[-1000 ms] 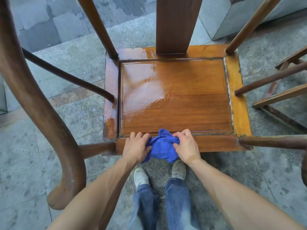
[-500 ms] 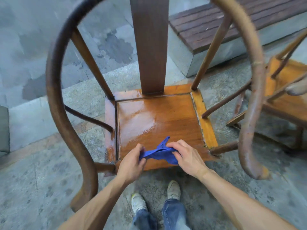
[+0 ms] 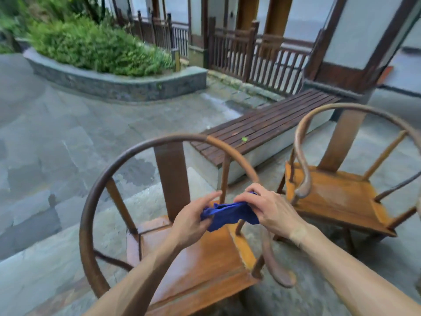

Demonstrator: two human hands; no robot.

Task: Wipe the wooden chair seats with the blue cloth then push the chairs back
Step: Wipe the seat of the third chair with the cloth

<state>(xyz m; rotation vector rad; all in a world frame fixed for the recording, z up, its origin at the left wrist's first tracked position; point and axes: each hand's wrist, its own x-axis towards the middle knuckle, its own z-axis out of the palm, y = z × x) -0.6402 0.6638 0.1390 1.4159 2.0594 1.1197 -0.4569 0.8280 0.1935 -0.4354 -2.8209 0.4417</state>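
Both hands (image 3: 191, 221) (image 3: 268, 210) raised together, fingers pinched closed.

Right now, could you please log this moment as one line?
hands: left, right hold crumpled blue cloth | above glossy round-backed wooden chair seat | off seat

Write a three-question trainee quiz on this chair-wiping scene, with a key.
1. True or false: the blue cloth lies flat on the near chair's seat.
2. Which hands hold the cloth? A) left hand only B) right hand only C) both
3. What stands behind the two chairs, beyond the second chair?

Key: 1. False, it is held in the air above the seat. 2. C. 3. A slatted wooden bench.
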